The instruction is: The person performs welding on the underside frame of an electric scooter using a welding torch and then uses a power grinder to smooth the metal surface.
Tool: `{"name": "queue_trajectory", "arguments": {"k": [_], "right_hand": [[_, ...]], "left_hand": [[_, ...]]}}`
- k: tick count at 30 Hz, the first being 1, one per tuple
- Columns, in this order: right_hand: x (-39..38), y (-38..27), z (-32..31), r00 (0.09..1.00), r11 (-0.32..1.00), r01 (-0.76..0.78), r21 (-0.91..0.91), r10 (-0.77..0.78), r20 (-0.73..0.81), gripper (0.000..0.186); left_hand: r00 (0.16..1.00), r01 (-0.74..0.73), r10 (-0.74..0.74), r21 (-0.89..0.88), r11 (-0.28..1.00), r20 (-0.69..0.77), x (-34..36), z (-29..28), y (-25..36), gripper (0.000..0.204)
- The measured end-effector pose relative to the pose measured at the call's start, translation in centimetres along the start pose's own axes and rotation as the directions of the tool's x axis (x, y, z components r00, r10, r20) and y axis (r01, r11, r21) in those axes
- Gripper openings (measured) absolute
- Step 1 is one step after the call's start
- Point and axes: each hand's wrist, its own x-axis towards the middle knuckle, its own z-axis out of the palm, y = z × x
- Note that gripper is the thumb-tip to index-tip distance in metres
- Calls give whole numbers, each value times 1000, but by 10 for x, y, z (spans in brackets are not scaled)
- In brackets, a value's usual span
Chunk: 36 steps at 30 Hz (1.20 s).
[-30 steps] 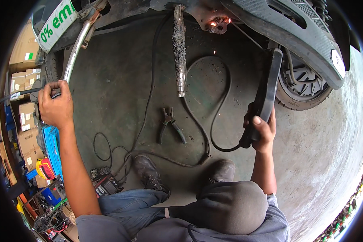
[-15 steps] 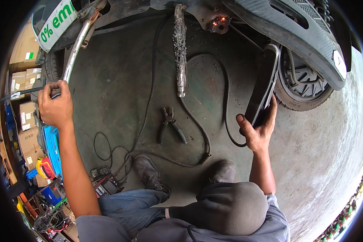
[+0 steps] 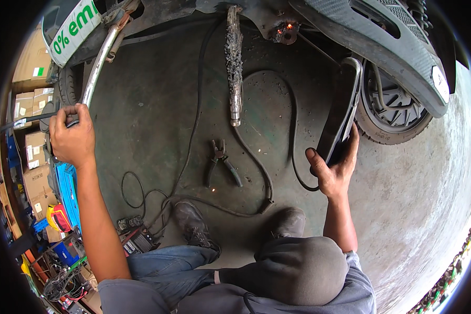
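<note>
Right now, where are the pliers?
In the head view, the pliers lie on the concrete floor near the middle, just below the crusted metal rod, beside black cables.

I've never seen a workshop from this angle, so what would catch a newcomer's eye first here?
Probably the glowing orange spot at the top, on the dark underside of a vehicle. Below it, a crusted metal rod hangs over the concrete floor. The right hand grips a black panel, and the left hand holds a silver tube.
</note>
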Motion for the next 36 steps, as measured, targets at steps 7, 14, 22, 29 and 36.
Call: {"name": "queue_trajectory", "arguments": {"k": [7,14,22,29,36], "right_hand": [[16,-53,-33,929,797,337,-502,-369,38,103],[50,-118,-52,896,649,435,-624,-376,235,101],[92,-153,-35,828,558,559,-614,-421,371,97],[66,-146,-47,963,946,181,-269,-114,246,92],[27,-161,-42,786,394,618,-680,-299,542,99]], "left_hand": [[997,-40,39,-27,999,-66,-1,-2,2,16],[999,25,-27,-69,997,-22,-2,-10,10,16],[951,-129,227,-397,909,209,15,-29,-3,14],[989,-111,143,-451,885,36,6,-20,-4,16],[991,-84,124,-495,865,48,2,-14,2,17]]}}
